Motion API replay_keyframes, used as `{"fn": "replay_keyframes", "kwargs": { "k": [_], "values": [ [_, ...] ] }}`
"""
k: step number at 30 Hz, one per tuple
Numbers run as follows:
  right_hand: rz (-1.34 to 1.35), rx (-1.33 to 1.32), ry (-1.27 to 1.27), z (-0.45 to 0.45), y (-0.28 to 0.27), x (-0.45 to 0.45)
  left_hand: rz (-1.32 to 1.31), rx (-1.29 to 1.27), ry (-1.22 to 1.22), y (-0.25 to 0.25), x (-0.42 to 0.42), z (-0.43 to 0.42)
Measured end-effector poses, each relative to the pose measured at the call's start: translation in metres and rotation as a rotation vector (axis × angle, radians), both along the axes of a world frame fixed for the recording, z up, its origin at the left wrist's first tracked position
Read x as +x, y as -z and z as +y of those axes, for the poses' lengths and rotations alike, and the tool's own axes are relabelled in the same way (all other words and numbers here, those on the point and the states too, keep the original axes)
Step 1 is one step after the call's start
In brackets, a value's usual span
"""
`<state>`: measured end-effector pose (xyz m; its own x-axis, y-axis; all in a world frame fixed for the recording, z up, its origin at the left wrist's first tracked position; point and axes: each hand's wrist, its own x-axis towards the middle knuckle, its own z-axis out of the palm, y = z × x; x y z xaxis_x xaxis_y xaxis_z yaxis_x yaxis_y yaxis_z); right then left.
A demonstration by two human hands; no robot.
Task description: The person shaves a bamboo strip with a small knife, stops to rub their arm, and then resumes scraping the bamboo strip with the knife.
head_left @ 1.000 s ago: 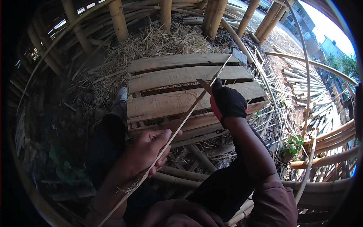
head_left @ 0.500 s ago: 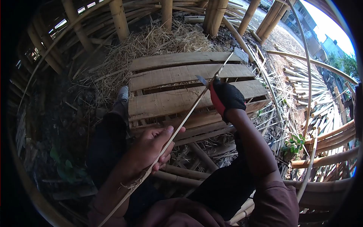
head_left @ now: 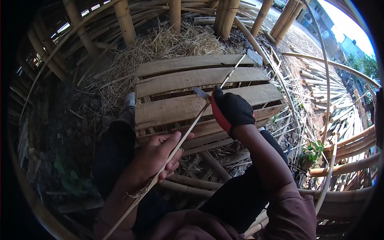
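Note:
A long, thin bamboo strip (head_left: 192, 127) runs slantwise from the lower left up over the wooden slats. My bare left hand (head_left: 162, 154) grips its lower part, thumb lying along it. Frayed fibres stick out of the strip just below that hand. My right hand (head_left: 233, 110), in a black and red glove, is closed around a knife whose blade (head_left: 201, 94) pokes out to the left and meets the strip. The knife's handle is hidden in the glove. Above the glove, the strip's far end reaches over the slats.
A slatted wooden crate (head_left: 172, 110) stands in front of me, with a heap of shavings (head_left: 176, 42) behind it. Bamboo posts (head_left: 125, 22) rise at the back. Cut bamboo poles (head_left: 320, 82) lie piled at the right. A shoe (head_left: 129, 100) is beside the crate.
My right hand and the knife have slid down and left along the strip, closer to my left hand. My left hand has hardly moved.

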<state>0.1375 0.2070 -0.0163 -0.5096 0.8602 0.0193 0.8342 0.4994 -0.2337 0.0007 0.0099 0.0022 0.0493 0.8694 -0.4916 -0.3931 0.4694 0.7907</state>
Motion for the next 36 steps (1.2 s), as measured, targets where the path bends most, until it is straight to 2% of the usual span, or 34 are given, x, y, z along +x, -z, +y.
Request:
{"fn": "replay_keyframes", "kwargs": {
  "k": [1,3,7,9,12,13,15,16,21,24,25,27,30,33,34,35,36],
  "values": [
    [0.015,0.053,-0.048,0.013,0.006,0.004,0.0,-0.008,0.005,0.0,0.001,0.0],
    [0.032,0.075,0.038,0.024,0.005,0.007,-0.036,0.019,-0.013,0.0,0.003,0.001],
    [0.067,-0.106,0.047,-0.043,-0.018,-0.006,-0.014,-0.071,-0.038,0.003,0.001,0.004],
    [-0.002,-0.051,-0.086,-0.027,-0.021,0.003,0.028,-0.059,-0.026,0.004,0.002,0.003],
    [-0.048,0.208,-0.014,0.032,0.01,0.011,-0.029,-0.032,-0.073,0.0,0.006,0.003],
    [-0.048,0.21,-0.012,0.016,0.001,0.007,-0.029,-0.029,-0.072,-0.002,0.006,0.003],
    [-0.073,0.017,-0.076,-0.035,-0.013,0.0,-0.057,-0.066,-0.086,-0.005,0.004,0.003],
    [-0.047,0.052,-0.148,-0.054,-0.016,0.002,-0.058,-0.067,-0.09,-0.003,0.003,0.002],
    [-0.072,0.164,-0.101,0.021,0.007,0.012,0.044,-0.044,-0.064,0.006,0.001,0.0],
    [-0.076,0.077,-0.203,-0.05,-0.011,0.004,0.032,-0.045,-0.046,0.006,0.001,0.001],
    [0.154,0.264,-0.186,-0.074,-0.007,0.004,0.032,-0.047,-0.05,0.005,0.001,0.001],
    [-0.067,-0.044,-0.258,-0.05,-0.01,0.003,0.048,-0.027,-0.026,0.004,0.0,0.0],
    [-0.097,0.13,-0.061,0.003,-0.009,0.006,0.001,-0.022,-0.074,0.01,0.0,-0.003],
    [-0.09,0.097,-0.112,-0.022,-0.005,0.004,-0.026,-0.008,-0.049,0.008,-0.002,-0.001],
    [-0.039,-0.02,-0.177,-0.041,-0.005,0.001,-0.027,-0.007,-0.051,0.005,-0.001,0.0],
    [-0.049,-0.044,-0.277,-0.05,-0.007,0.002,-0.031,-0.049,-0.098,-0.001,0.001,0.001],
    [-0.059,-0.04,-0.241,-0.046,-0.008,0.001,-0.035,-0.097,-0.141,-0.004,0.002,0.002]
  ]
}}
